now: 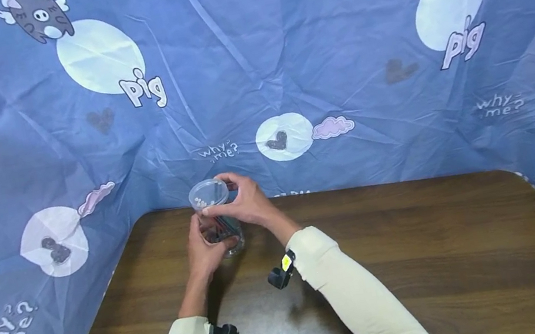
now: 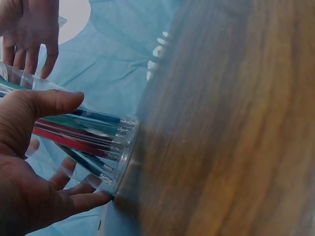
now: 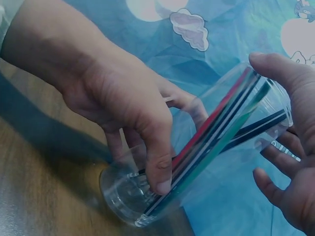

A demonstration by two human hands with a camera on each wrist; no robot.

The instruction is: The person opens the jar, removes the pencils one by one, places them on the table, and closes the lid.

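A clear plastic jar [image 1: 231,227] stands at the back left of the table, with a round translucent lid [image 1: 208,188] at its top. Inside, several slim pens [image 2: 81,140] with red, green and dark parts lean at a slant. My left hand [image 1: 209,253] grips the jar's lower body, thumb on the near side and fingers round the other. Up at the rim, my right hand [image 1: 248,201] holds the lid's edge between thumb and fingers. In the right wrist view, my right hand [image 3: 298,152] is partly cut off by the frame.
The brown wooden table [image 1: 449,254] reaches forward and to the right. A blue printed cloth [image 1: 334,59] hangs close behind the jar and along the left side. Small black wrist cameras [image 1: 280,277] sit on both cuffs.
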